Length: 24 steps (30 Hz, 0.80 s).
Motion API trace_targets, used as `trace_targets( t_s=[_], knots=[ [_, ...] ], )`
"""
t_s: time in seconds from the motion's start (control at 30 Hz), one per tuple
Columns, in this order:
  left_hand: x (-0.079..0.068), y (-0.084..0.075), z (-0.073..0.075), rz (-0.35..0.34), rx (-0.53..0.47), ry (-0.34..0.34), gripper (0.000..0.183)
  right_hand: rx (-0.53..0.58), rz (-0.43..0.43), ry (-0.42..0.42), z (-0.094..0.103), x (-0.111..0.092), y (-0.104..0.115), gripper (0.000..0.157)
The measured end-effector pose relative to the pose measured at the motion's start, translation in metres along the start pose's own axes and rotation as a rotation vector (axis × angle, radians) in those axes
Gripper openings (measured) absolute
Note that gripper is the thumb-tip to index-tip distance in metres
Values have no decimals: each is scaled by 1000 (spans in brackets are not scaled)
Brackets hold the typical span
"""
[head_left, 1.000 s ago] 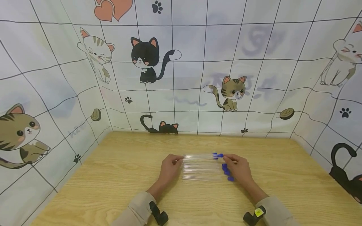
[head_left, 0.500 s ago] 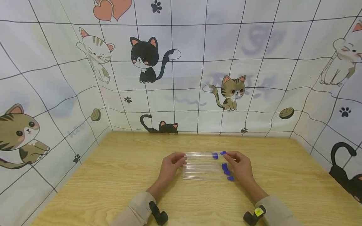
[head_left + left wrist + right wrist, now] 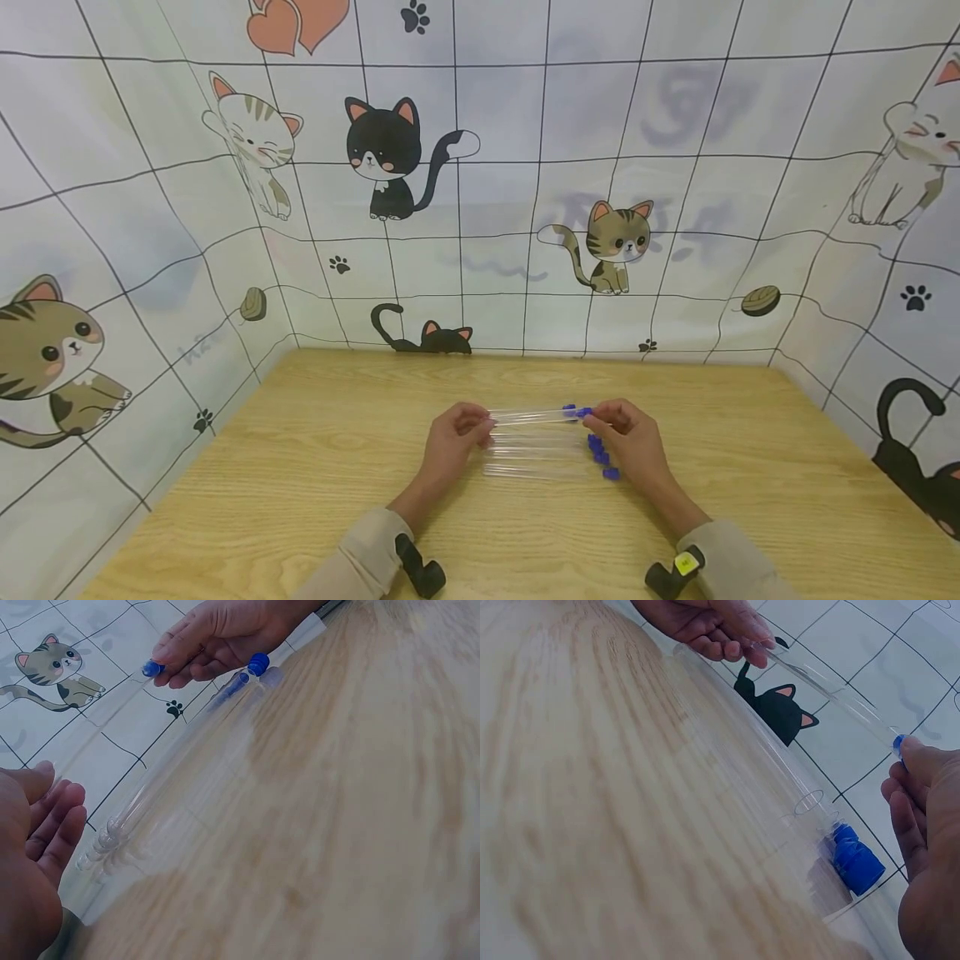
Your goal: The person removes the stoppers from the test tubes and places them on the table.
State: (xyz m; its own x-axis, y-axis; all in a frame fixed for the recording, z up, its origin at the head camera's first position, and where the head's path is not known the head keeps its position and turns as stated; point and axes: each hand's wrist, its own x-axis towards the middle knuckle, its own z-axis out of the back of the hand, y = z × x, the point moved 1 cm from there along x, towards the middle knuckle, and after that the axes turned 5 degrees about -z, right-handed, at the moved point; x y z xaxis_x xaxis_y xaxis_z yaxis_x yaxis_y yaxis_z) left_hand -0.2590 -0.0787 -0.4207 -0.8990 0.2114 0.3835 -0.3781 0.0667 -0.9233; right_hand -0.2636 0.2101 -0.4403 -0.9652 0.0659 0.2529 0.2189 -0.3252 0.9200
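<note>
A clear test tube (image 3: 832,694) with a blue cap (image 3: 152,669) is held lengthwise between both hands, above the table. My left hand (image 3: 453,442) pinches its bare end between thumb and forefinger. At the other end, my right hand (image 3: 632,437) pinches the blue cap, which sits at the tube's mouth; fingertips partly cover it. Just below lie several more clear tubes (image 3: 532,458) side by side, their blue caps (image 3: 859,866) all pointing right. Whether the held cap is tight or loose cannot be seen.
The wooden table (image 3: 345,442) extends around the tubes on every side. Behind it and at both sides hangs a white cloth (image 3: 502,200) with a grid and cartoon cats. A dark wrist camera is strapped to each sleeve (image 3: 360,558).
The held tube's capped end rose and shifted slightly right with my right hand, then came back down and left. My left hand rose a little with its end. The tubes on the table stayed put.
</note>
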Motion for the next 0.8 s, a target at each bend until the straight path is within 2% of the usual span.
trace_targets(
  t_s=[0.2,0.43,0.8],
  knots=[
    [-1,0,0,-2,39,3,19,-18,18,45,0,0,1,42],
    [0,-1,0,-12,67,-3,19,-20,12,106,-1,1,0,32],
    [1,-1,1,1,120,2,21,-45,5,64,-2,1,2,30]
  ],
)
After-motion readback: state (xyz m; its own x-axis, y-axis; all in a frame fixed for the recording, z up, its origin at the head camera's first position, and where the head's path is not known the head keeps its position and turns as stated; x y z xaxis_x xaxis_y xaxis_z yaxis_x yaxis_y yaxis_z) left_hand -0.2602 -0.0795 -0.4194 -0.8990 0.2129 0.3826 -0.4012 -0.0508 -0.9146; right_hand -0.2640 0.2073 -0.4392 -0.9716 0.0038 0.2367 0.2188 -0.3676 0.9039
